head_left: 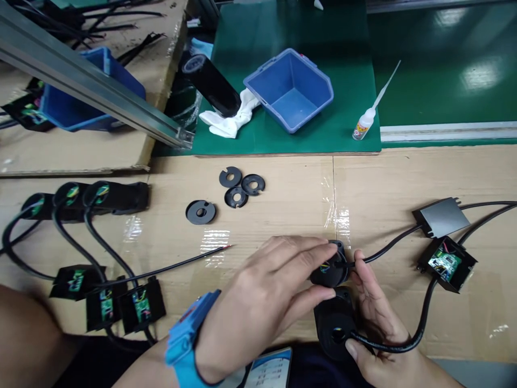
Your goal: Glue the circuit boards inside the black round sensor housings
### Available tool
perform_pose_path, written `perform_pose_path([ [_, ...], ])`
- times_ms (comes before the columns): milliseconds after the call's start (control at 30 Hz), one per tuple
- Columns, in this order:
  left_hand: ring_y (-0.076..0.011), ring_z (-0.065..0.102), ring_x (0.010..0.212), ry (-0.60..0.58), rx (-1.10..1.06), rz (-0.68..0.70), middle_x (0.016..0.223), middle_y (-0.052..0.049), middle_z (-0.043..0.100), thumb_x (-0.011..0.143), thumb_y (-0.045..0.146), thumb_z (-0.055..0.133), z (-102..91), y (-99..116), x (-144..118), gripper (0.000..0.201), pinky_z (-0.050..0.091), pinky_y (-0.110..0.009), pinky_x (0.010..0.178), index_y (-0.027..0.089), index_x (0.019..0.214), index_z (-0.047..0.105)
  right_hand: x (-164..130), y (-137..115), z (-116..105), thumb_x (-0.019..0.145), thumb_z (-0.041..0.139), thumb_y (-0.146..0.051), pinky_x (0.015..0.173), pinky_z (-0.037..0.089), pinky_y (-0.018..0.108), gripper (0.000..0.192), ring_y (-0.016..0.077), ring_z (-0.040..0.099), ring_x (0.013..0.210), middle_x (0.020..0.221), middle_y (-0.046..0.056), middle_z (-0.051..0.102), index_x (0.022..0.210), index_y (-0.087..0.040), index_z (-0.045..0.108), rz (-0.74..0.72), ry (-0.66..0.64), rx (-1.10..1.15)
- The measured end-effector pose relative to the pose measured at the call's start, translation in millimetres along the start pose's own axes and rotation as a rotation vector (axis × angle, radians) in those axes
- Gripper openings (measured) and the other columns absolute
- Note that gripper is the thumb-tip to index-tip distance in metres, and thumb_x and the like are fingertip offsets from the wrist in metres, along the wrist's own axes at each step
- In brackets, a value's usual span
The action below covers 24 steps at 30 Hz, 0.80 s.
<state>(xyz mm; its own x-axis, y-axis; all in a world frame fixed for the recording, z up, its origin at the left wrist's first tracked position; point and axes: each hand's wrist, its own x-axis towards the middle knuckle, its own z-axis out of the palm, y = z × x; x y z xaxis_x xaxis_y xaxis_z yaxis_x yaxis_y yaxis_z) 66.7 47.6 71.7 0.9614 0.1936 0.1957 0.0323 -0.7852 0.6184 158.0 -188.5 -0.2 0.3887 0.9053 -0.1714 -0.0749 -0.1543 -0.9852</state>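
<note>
Two black cylindrical housings with cables lie side by side near the table's front edge. My left hand (262, 291), with a blue watch at the wrist, has its fingers and thumb around the end of the upper housing (329, 276), where small coloured wires show. My right hand (382, 323) grips the lower housing (333, 318), its thumb by the cable's entry and its fingers behind the upper one. One cable runs right to a grey-lidded box (444, 216). Another leads to an uncovered black box (448, 264) with a green circuit board.
Black slotted discs (236, 196) and a separate disc (201, 212) lie mid-table. Cabled housings (117, 198) and uncovered boxes (141, 307) are at left. Behind stand a blue bin (291, 91), a black cylinder (212, 86) on a white cloth and a nozzled bottle (364, 124). A metal bar (92, 75) crosses upper left.
</note>
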Motion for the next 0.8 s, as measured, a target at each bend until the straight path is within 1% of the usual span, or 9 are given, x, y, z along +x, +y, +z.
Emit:
perform_pose_path([
  [67, -0.0216, 0.072, 0.113, -0.048, 0.024, 0.013, 0.125, -0.008, 0.075, 0.095, 0.036, 0.071, 5.8, 1, 2, 0.043, 0.064, -0.035, 0.097, 0.019, 0.134, 0.063, 0, 0, 0, 0.097, 0.056, -0.017, 0.126, 0.008, 0.06, 0.089, 0.027, 0.002, 0.161, 0.176, -0.006, -0.002, 0.165, -0.046, 0.007, 0.008, -0.006, 0.009],
  [133, -0.0223, 0.072, 0.111, -0.072, 0.04, 0.026, 0.124, -0.008, 0.074, 0.095, 0.037, 0.07, 9.5, -1, 4, 0.044, 0.064, -0.036, 0.095, 0.017, 0.134, 0.064, -1, 0, 1, 0.099, 0.056, -0.019, 0.127, 0.006, 0.059, 0.087, 0.0258, 0.0, 0.161, 0.176, -0.007, -0.003, 0.165, -0.046, 0.007, 0.021, -0.01, 0.023],
  [267, -0.0237, 0.071, 0.108, -0.115, 0.045, 0.072, 0.122, -0.009, 0.074, 0.095, 0.037, 0.068, 10.4, -4, 6, 0.043, 0.064, -0.038, 0.092, 0.015, 0.131, 0.065, -4, -2, 1, 0.1, 0.057, -0.024, 0.127, 0.001, 0.059, 0.084, 0.0252, 0.0, 0.162, 0.176, -0.007, 0.0, 0.165, -0.047, 0.009, 0.042, 0.005, 0.046],
  [400, -0.0244, 0.071, 0.105, -0.152, 0.061, 0.07, 0.119, -0.009, 0.074, 0.091, 0.037, 0.072, 9.4, -2, 10, 0.044, 0.064, -0.038, 0.09, 0.015, 0.129, 0.066, -5, -2, 1, 0.101, 0.056, -0.024, 0.127, 0.001, 0.059, 0.083, 0.0253, 0.002, 0.162, 0.176, -0.007, 0.001, 0.165, -0.048, 0.009, 0.059, 0.014, 0.042],
  [533, -0.025, 0.07, 0.095, -0.175, 0.12, 0.091, 0.11, -0.009, 0.075, 0.084, 0.036, 0.079, 9.7, 0, 15, 0.047, 0.064, -0.04, 0.082, 0.011, 0.123, 0.068, -6, 0, 0, 0.1, 0.058, -0.027, 0.128, 0.002, 0.057, 0.083, 0.0253, 0.001, 0.161, 0.176, -0.007, 0.003, 0.165, -0.047, 0.011, 0.048, 0.021, 0.009],
  [633, -0.0233, 0.069, 0.087, -0.206, 0.147, 0.128, 0.103, -0.007, 0.075, 0.087, 0.032, 0.077, 10.0, 2, 17, 0.041, 0.063, -0.038, 0.076, 0.009, 0.121, 0.069, -8, 0, 0, 0.101, 0.058, -0.028, 0.128, 0.007, 0.058, 0.082, 0.0269, 0.004, 0.161, 0.176, -0.005, 0.002, 0.165, -0.046, 0.011, 0.072, 0.01, -0.043],
  [700, -0.0228, 0.069, 0.088, -0.223, 0.168, 0.148, 0.103, -0.007, 0.076, 0.093, 0.028, 0.071, 10.4, 3, 16, 0.037, 0.062, -0.037, 0.075, 0.008, 0.124, 0.068, -10, -1, -2, 0.101, 0.057, -0.029, 0.128, 0.014, 0.058, 0.081, 0.0285, 0.011, 0.161, 0.176, 0.001, 0.004, 0.166, -0.041, 0.01, 0.097, 0.005, -0.09],
  [733, -0.0231, 0.069, 0.09, -0.23, 0.188, 0.164, 0.104, -0.007, 0.076, 0.096, 0.027, 0.068, 10.7, 4, 15, 0.037, 0.061, -0.037, 0.076, 0.007, 0.126, 0.067, -12, -3, -4, 0.101, 0.057, -0.029, 0.128, 0.019, 0.058, 0.082, 0.0292, 0.015, 0.16, 0.176, 0.004, 0.007, 0.167, -0.038, 0.009, 0.108, 0.003, -0.123],
  [800, -0.0244, 0.068, 0.098, -0.225, 0.243, 0.211, 0.111, -0.008, 0.076, 0.1, 0.029, 0.06, 11.7, 4, 11, 0.039, 0.06, -0.037, 0.08, 0.004, 0.131, 0.064, -17, -8, -14, 0.1, 0.061, -0.033, 0.126, 0.03, 0.055, 0.085, 0.0306, 0.026, 0.157, 0.173, 0.012, 0.021, 0.168, -0.031, 0.01, 0.115, -0.02, -0.218],
])
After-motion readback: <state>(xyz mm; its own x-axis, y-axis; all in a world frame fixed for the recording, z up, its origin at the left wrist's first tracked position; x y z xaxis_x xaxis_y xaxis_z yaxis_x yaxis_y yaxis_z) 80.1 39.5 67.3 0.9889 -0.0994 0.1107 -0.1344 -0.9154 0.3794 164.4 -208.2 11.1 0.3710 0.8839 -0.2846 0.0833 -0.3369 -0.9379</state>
